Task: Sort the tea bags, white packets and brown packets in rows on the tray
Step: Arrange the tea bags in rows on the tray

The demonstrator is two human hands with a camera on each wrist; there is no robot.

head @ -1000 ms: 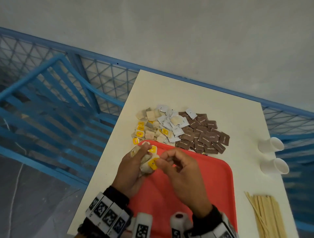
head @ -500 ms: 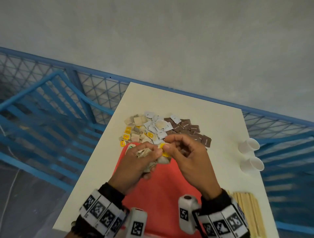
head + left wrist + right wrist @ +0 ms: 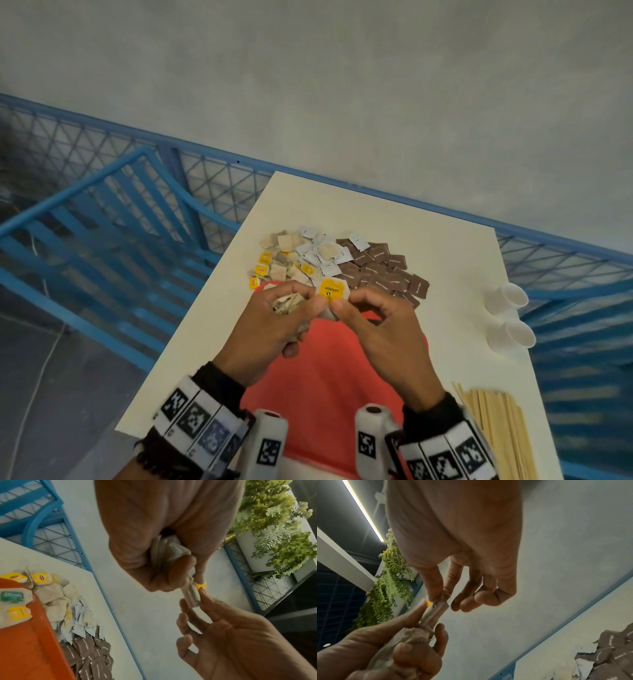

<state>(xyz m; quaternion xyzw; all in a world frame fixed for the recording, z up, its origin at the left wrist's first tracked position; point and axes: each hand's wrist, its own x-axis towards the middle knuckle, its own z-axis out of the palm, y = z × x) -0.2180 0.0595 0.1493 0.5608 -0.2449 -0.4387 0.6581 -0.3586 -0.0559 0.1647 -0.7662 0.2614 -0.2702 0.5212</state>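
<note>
Tea bags point(image 3: 289, 303) bunched in the left hand point(image 3: 274, 329), fingers curled around them, held above the far end of the red tray point(image 3: 325, 394); one yellow-tagged tea bag point(image 3: 330, 291) pinched between right hand point(image 3: 380, 329) thumb and forefinger, other fingers loosely curled. Beyond, on the white table point(image 3: 428, 222), mixed pile of loose tea bags point(image 3: 277, 267), white packets point(image 3: 315, 253) and brown packets point(image 3: 380, 270); paper cups point(image 3: 510, 315) and wooden stirrers point(image 3: 496, 435) off to the right. From the left wrist: crumpled bags point(image 3: 169, 550) clamped in the fist, right fingertips point(image 3: 204, 595) nipping a bag's edge; two or three tea bags point(image 3: 15, 605) lying on the tray corner point(image 3: 30, 649). From the right wrist: thumb and forefinger point(image 3: 433, 588) closed on the bag point(image 3: 435, 611), left hand point(image 3: 399, 653) gripping the bunch below.
</note>
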